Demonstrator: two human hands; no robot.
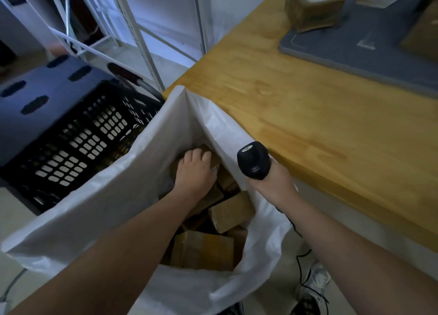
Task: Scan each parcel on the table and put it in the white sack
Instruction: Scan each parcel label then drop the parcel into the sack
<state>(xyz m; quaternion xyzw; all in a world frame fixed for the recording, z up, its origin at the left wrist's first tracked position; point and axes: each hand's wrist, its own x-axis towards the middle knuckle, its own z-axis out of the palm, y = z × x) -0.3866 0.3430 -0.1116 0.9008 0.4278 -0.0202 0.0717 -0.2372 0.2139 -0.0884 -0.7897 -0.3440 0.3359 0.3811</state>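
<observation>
The white sack (99,210) stands open beside the wooden table (296,106), with several brown cardboard parcels inside. My left hand (194,172) reaches deep into the sack and rests on top of a small brown parcel (214,161), fingers curved over it. My right hand (272,184) grips a black handheld scanner (253,159) just above the sack's right rim, by the table's edge. Another taped brown parcel (312,6) sits on a grey mat (355,42) at the far end of the table.
A black perforated plastic crate (78,137) stands left of the sack, with a dark blue lid behind it. White metal shelving (132,30) rises at the back. The scanner's black cable (299,262) hangs toward my shoe (312,291) on the floor.
</observation>
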